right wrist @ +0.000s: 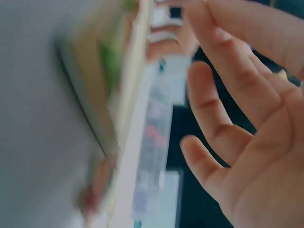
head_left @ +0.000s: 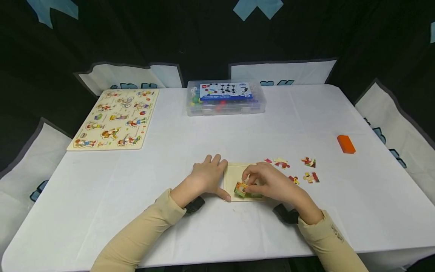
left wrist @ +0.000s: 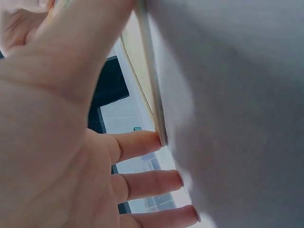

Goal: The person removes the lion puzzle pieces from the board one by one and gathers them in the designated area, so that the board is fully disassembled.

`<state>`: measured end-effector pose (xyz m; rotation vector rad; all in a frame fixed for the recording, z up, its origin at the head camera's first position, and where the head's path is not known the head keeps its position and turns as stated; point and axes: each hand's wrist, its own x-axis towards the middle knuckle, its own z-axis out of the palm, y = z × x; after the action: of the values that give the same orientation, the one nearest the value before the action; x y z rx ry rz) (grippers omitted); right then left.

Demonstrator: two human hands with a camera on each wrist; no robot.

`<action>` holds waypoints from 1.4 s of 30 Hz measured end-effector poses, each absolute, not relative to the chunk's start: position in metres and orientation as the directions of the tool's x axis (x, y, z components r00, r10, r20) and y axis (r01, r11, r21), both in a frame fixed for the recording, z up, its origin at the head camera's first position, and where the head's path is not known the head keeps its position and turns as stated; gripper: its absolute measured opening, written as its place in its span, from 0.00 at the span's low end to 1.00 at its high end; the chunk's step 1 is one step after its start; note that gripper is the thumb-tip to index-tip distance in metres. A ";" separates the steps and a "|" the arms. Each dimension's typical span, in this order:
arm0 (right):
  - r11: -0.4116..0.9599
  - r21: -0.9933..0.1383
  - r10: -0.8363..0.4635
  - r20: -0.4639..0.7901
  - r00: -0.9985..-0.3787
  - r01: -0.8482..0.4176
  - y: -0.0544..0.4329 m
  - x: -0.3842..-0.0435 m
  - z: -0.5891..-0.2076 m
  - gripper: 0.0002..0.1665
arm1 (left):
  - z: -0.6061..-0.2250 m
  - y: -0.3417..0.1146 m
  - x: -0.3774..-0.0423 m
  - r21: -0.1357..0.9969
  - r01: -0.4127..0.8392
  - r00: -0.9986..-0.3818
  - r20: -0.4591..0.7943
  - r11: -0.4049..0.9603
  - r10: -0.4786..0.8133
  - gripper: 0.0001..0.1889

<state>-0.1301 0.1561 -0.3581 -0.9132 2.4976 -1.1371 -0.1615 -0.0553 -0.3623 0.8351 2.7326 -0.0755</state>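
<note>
A shallow wooden puzzle tray [head_left: 234,172] lies on the table in front of the person. My left hand [head_left: 208,176] is spread at its left side, the thumb by the lower left corner; in the left wrist view a finger touches the tray's edge [left wrist: 154,90]. Over the tray, my right hand [head_left: 270,181] pinches a green and orange jigsaw piece [head_left: 239,189] between thumb and index finger, low above the tray's lower part. Another greenish piece [head_left: 254,195] shows partly beneath that hand. Loose jigsaw pieces [head_left: 310,177] lie to the right of the tray.
An orange block [head_left: 346,144] lies farther right. At the back stands a clear plastic case [head_left: 225,107] of colored parts. A large wooden picture board [head_left: 113,117] lies at the back left. Black wrist cameras [head_left: 286,214] sit under both wrists.
</note>
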 end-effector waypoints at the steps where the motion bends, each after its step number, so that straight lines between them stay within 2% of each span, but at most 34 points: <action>1: 0.489 -0.760 -0.638 0.022 -0.769 -0.428 0.160 -0.131 -0.357 0.12 | -0.362 -0.055 -0.161 0.033 0.555 -0.793 -0.281 0.831 0.541 0.51; 8: 0.536 -0.773 -0.665 -0.139 -0.734 -0.339 0.194 -0.135 -0.351 0.10 | -0.362 -0.055 -0.160 0.041 0.555 -0.792 -0.280 0.831 0.543 0.49; 14: 0.575 -0.765 -0.700 -0.276 -0.658 -0.291 0.210 -0.135 -0.348 0.11 | -0.360 -0.055 -0.160 0.038 0.553 -0.794 -0.277 0.832 0.541 0.49; 19: 0.539 -0.804 -0.746 -0.318 -0.586 -0.250 0.218 -0.134 -0.349 0.10 | -0.359 -0.055 -0.159 0.037 0.552 -0.794 -0.279 0.833 0.539 0.49; 22: 0.523 -0.820 -0.758 -0.322 -0.568 -0.233 0.220 -0.134 -0.350 0.08 | -0.358 -0.055 -0.159 0.040 0.553 -0.794 -0.280 0.833 0.540 0.49; 26: 0.530 -0.816 -0.746 -0.319 -0.584 -0.232 0.220 -0.135 -0.350 0.05 | -0.359 -0.054 -0.159 0.040 0.552 -0.794 -0.279 0.833 0.540 0.49; 30: 0.571 -0.773 -0.698 -0.278 -0.660 -0.278 0.216 -0.138 -0.352 0.05 | -0.359 -0.054 -0.160 0.039 0.551 -0.794 -0.282 0.833 0.538 0.49; 33: 0.571 -0.742 -0.678 -0.184 -0.712 -0.352 0.209 -0.141 -0.355 0.07 | -0.359 -0.054 -0.160 0.038 0.552 -0.794 -0.281 0.833 0.539 0.49; 38: 0.531 -0.687 -0.701 -0.028 -0.713 -0.495 0.196 -0.142 -0.364 0.15 | -0.360 -0.054 -0.161 0.040 0.555 -0.792 -0.282 0.831 0.542 0.49; 42: 0.557 -0.626 -0.715 -0.027 -0.699 -0.545 0.187 -0.139 -0.369 0.25 | -0.359 -0.054 -0.160 0.036 0.556 -0.791 -0.283 0.830 0.542 0.50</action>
<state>-0.1390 0.1867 -0.3692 -1.0446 2.5157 -0.8693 -0.1604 -0.0543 -0.3594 0.8376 2.7303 -0.0701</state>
